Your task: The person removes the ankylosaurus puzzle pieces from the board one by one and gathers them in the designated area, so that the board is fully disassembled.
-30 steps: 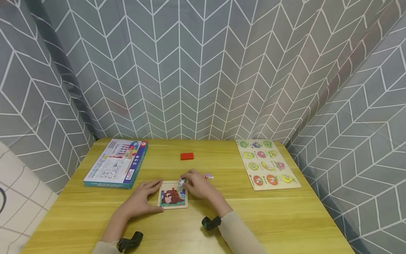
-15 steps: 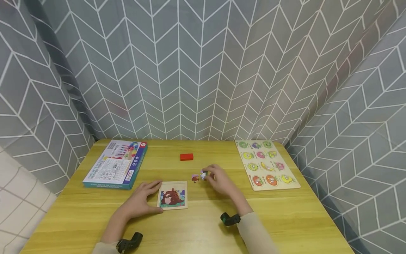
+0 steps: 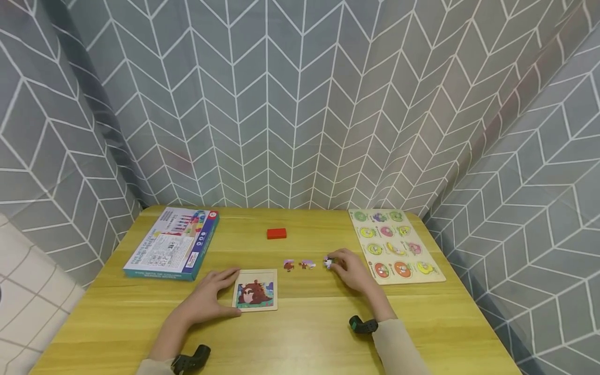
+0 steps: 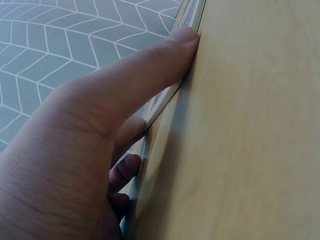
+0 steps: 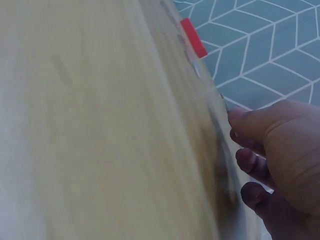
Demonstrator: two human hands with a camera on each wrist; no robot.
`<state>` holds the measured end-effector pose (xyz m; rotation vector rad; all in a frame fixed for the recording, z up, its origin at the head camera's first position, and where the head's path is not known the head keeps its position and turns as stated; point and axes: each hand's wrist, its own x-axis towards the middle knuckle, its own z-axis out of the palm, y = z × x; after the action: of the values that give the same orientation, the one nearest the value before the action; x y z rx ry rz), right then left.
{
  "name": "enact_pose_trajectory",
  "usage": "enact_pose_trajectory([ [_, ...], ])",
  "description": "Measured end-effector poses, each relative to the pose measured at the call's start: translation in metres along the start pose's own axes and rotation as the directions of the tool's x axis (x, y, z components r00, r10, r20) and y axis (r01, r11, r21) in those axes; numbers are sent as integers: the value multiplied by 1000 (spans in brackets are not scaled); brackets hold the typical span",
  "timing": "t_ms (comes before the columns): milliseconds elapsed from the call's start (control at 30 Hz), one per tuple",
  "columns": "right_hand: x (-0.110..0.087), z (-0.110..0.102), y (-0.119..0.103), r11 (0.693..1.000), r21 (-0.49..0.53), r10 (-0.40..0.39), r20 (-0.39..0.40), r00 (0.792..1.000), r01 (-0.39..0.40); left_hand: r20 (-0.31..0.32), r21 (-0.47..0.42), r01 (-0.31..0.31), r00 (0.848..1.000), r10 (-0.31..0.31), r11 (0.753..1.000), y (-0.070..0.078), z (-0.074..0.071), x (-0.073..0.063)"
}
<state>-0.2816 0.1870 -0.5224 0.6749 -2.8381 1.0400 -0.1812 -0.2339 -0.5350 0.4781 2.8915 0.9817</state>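
My left hand (image 3: pixel 208 297) holds a small square wooden puzzle tray (image 3: pixel 255 309) by its left side, thumb at the near edge and index finger toward the far corner. A brown, spiky-backed animal picture shows inside the tray; its upper strip is bare wood. In the left wrist view, the thumb presses against the tray's edge (image 4: pixel 165 97). Out to the right, my right hand (image 3: pixel 351 271) pinches a small white and purple puzzle piece (image 3: pixel 327 262) at the tabletop. Two loose puzzle pieces, one brown and purple (image 3: pixel 288 265) and one lighter (image 3: pixel 307 264), lie between tray and right hand.
A flat boxed set (image 3: pixel 171 244) lies at the back left. A red block (image 3: pixel 276 234) sits at the back middle. A wooden fruit-picture board (image 3: pixel 395 247) lies right of my right hand. Patterned curtain (image 3: pixel 290 104) hangs behind the table.
My right hand has carried the pinched puzzle piece from the tray's upper right corner rightward, past the two loose pieces. My left hand and the tray have stayed put.
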Motion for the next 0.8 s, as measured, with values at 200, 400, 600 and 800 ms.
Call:
enact_pose_trajectory([
  [200,2,5,4,998,-21,-60,34,998,60,-1,9,-8,1000,8,1000,0,0,0],
  [400,4,7,5,996,-26,-82,47,996,83,-4,10,-7,1000,7,1000,-2,-1,0],
  [600,8,4,2,998,0,-61,31,998,61,-2,5,1,1000,-1,1000,-4,0,1],
  [800,17,12,-30,995,12,-99,37,994,99,0,6,4,1000,-4,1000,-5,1,1],
])
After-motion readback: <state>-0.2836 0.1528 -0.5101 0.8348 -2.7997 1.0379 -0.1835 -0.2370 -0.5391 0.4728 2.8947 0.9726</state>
